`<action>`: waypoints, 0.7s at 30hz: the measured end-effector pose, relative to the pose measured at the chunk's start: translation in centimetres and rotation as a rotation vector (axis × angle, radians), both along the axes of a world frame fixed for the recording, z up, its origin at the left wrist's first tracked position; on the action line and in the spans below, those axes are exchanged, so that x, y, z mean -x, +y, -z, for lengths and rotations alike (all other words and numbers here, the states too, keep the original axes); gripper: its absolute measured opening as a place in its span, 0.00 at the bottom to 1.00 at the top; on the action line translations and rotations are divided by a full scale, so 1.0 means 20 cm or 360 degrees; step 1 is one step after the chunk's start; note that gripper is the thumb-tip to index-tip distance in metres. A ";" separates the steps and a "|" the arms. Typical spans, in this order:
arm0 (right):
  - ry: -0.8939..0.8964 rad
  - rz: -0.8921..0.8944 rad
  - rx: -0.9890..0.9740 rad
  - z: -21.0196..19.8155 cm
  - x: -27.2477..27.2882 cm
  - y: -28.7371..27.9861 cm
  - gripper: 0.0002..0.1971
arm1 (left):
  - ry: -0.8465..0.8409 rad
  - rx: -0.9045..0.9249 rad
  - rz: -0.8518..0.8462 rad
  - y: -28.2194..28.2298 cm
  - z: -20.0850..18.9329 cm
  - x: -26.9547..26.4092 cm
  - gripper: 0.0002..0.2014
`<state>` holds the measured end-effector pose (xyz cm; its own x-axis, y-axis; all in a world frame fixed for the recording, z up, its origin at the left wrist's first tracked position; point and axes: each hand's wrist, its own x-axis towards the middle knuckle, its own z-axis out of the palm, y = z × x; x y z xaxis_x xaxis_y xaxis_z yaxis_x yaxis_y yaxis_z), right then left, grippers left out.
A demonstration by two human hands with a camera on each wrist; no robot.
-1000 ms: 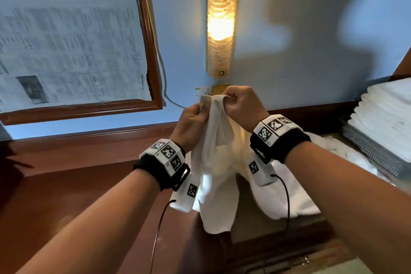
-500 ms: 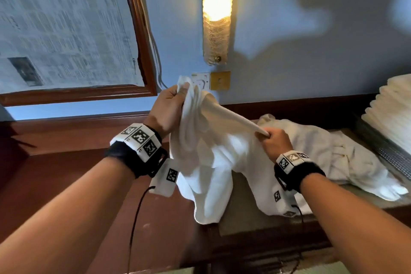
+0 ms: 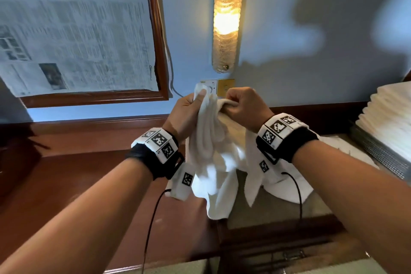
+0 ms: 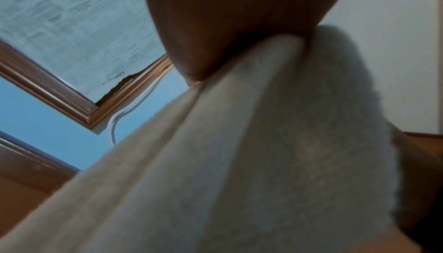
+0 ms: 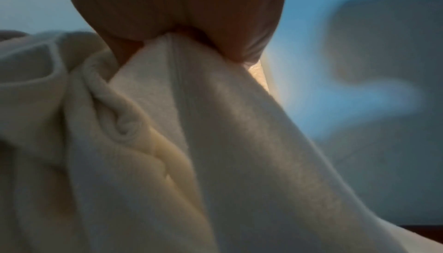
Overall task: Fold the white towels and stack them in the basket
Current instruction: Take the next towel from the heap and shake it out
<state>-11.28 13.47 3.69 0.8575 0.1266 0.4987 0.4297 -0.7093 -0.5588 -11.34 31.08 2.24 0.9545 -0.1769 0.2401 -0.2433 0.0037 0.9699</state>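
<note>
A white towel [image 3: 211,158] hangs bunched in the air between my two hands, above the wooden counter. My left hand [image 3: 189,109] grips its top edge, thumb pressed on the cloth. Close beside it my right hand [image 3: 242,107] pinches another part of the same edge. The left wrist view shows the towel [image 4: 239,162] running up into my left hand [image 4: 230,29]. In the right wrist view the towel [image 5: 215,143] is held in my right hand [image 5: 182,20]. A grey mesh basket [image 3: 378,153] at the right holds a stack of folded white towels [image 3: 391,115].
More loose white towels [image 3: 287,182] lie on a grey mat [image 3: 278,213] behind my right wrist. A newspaper-covered framed pane [image 3: 73,26], a lit wall lamp [image 3: 226,15] and wall switches [image 3: 225,85] are on the blue wall. The brown counter [image 3: 77,180] stretches left.
My right hand, which was lower and to the right along the towel's edge half a second ago, has come back up next to my left hand. The towel hangs bunched again.
</note>
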 end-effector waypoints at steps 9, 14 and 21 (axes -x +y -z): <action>0.0146 0.0348 0.0373 0.40 0.40 0.19 0.09 | -0.0247 -0.0103 -0.0098 0.51 -0.09 0.37 0.23; 0.0565 0.0455 0.0198 0.64 0.62 0.28 0.06 | -0.0088 0.0018 -0.0146 0.86 -0.02 0.59 0.22; 0.0218 -0.0121 -0.0098 0.41 0.73 0.88 0.14 | -0.0015 -0.0214 -0.0195 1.14 0.06 0.94 0.22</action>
<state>-25.97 31.16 -4.56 0.9071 0.1664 0.3865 0.3976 -0.6401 -0.6575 -30.14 53.92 1.10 0.9688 -0.0903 0.2309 -0.2428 -0.1561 0.9574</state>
